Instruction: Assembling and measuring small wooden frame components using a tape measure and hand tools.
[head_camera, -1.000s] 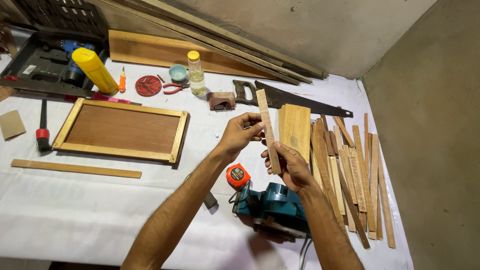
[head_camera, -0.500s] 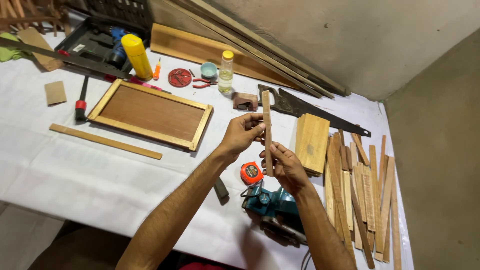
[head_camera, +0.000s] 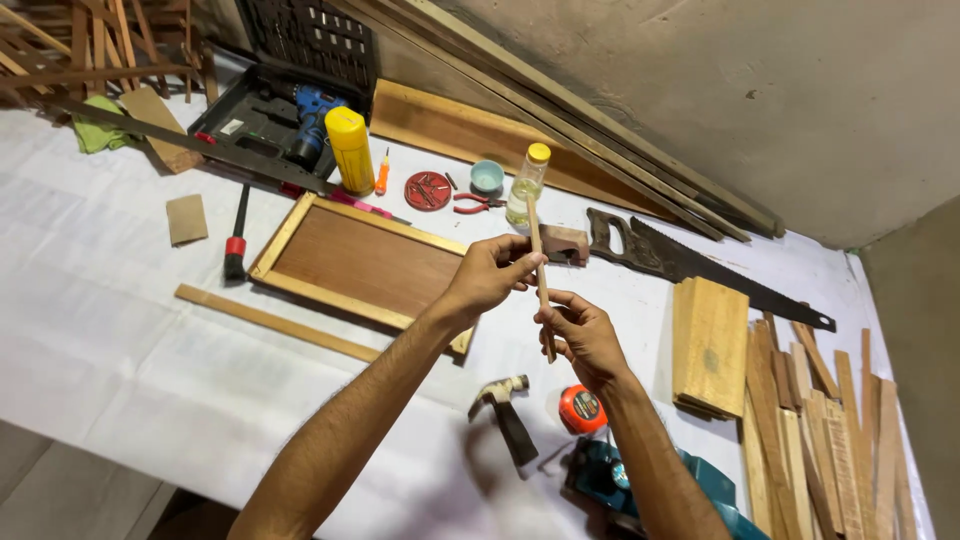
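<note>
You hold a thin wooden strip nearly upright above the middle of the table. Your left hand pinches it near the upper half, fingers closed on it; your right hand grips it lower down, thumb and fingertips clenched round the wood.

Risks, as judged:
- The strip is slender, and pressure from two grips close together could bend or snap it.
- A slip from either pinch would likely drop it toward the hammer and the orange tape measure just near of your hands.
- The handsaw lies just far-right of your hands, teeth exposed; a careless reach that way could catch skin.
- The teal power tool sits at the near edge under your right forearm; an elbow nudge might shift it off.

Containers:
- Clear bottle with yellow cap, far of your hands, holds pale liquid, about half full.
- Small blue bowl beside it; contents cannot be told.
- Round red tin holds small dark pieces, too small to identify.
- Black tool case, far left, lid open, holds a blue drill.
- Yellow can stands closed beside the case.
</note>
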